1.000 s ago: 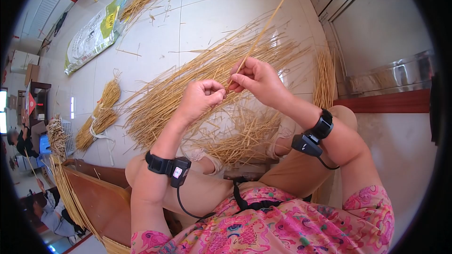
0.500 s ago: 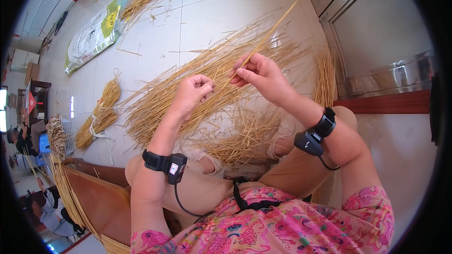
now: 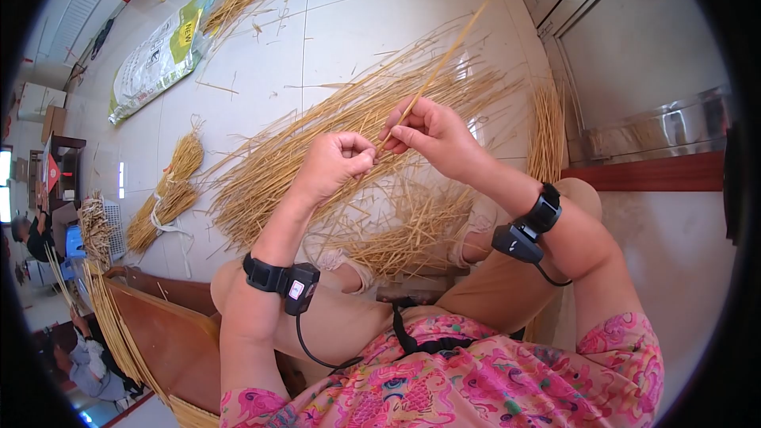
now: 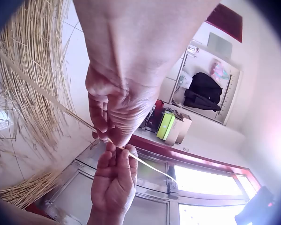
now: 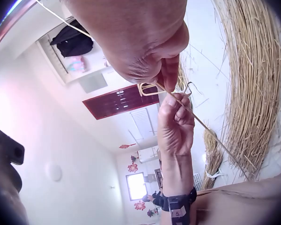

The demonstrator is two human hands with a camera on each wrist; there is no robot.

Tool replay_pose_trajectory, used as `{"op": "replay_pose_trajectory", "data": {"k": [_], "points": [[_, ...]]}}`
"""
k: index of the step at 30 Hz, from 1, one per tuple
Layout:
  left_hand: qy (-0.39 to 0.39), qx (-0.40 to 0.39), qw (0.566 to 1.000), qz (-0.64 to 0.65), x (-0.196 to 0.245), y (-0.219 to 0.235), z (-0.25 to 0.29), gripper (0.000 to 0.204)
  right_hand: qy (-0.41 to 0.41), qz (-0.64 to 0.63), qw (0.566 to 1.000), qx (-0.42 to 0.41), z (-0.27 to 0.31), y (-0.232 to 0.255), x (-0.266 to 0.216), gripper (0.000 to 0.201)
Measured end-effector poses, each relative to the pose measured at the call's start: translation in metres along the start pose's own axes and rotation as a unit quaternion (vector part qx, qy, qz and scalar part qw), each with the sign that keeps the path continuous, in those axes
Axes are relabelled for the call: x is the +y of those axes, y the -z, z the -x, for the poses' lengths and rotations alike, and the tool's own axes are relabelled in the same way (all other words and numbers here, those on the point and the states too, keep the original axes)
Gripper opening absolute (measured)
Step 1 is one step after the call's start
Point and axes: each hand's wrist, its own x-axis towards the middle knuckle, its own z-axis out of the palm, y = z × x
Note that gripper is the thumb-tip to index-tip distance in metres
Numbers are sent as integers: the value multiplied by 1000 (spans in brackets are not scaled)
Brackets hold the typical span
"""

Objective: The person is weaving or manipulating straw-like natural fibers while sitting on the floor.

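Note:
One long straw stalk (image 3: 468, 28) slants up and away from between both hands. The right hand (image 3: 432, 133) pinches it between thumb and fingers. Close beside it the left hand (image 3: 337, 162) has its thumb and curled index finger together at the stalk's lower part. In the left wrist view the stalk (image 4: 82, 121) runs past both sets of fingertips, which meet on it. From the right wrist, a thin length of stalk (image 5: 215, 136) stretches beyond the left hand (image 5: 177, 129). Below the hands a large heap of straw (image 3: 293, 158) lies on the floor.
Short straw scraps (image 3: 412, 238) lie between the feet. A tied straw bundle (image 3: 170, 190) and a printed sack (image 3: 162, 63) are to the left. More straw (image 3: 547, 135) lies by the metal door (image 3: 650, 55). A brown wooden box (image 3: 166, 333) stands beside the left knee.
The left hand drew away left from the stalk, then came back to the right hand. The stalk's upper end swung right, then back leftward. The right hand kept its pinch.

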Motion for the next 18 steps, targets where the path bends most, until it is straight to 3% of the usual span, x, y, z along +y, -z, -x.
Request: {"op": "replay_pose_trajectory", "data": {"k": [9, 18], "points": [[-17, 29, 999, -26, -9, 3, -3, 7, 22, -12, 999, 25, 0, -2, 2, 7], [-30, 24, 999, -7, -1, -2, -1, 7, -6, -1, 1000, 7, -1, 1, 2, 7]]}}
